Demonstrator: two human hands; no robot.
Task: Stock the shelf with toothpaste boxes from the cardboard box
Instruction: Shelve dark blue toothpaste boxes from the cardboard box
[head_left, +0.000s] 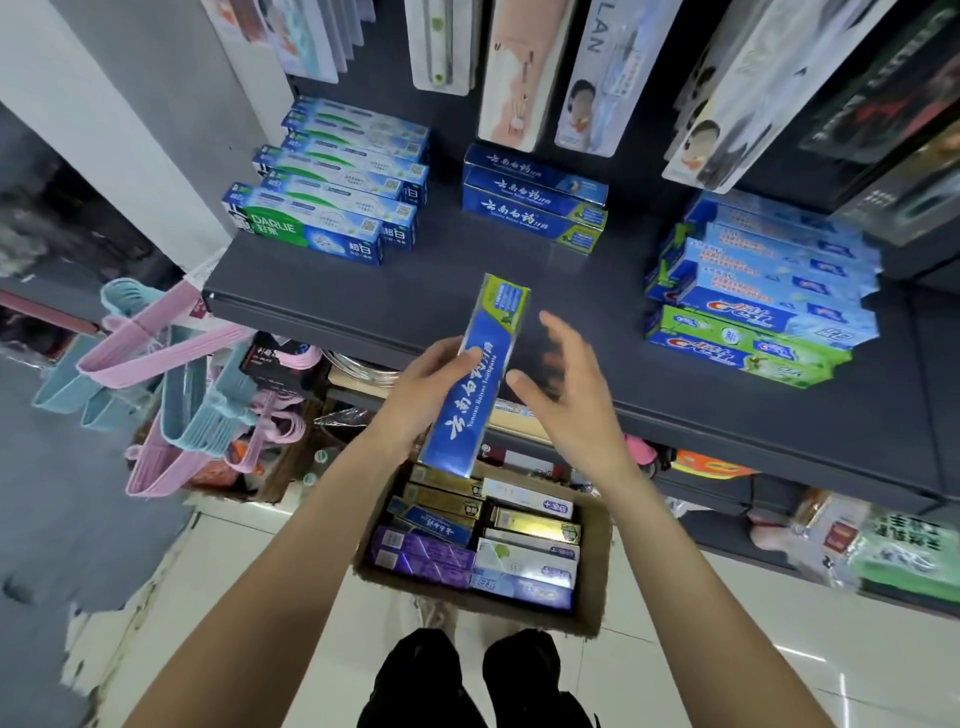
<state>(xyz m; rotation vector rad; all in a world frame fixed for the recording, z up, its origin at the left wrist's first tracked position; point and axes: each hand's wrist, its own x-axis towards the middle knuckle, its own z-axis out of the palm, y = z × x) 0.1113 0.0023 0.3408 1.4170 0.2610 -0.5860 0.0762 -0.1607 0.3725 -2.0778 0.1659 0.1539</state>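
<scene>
Placing step: a blue box (470, 382) is out of the carton (592, 566), which sits on the floor below the shelf (363, 291) with more boxes inside. Left hand (423, 387) grasps the box mid-length, lifted over the shelf edge, green end pointing in; right hand (566, 384) hovers just beside it, fingers spread, holding nothing. Next, probably turn it crosswise and lay it with the matching stack (535, 200) farther back on the shelf.

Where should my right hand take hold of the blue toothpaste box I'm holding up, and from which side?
Probably the upper half of the blue toothpaste box, from its right long edge. The left hand already grips the lower left side, while the right hand is open just to the right. The box is long and narrow, tilted with its green end toward the shelf.
</scene>
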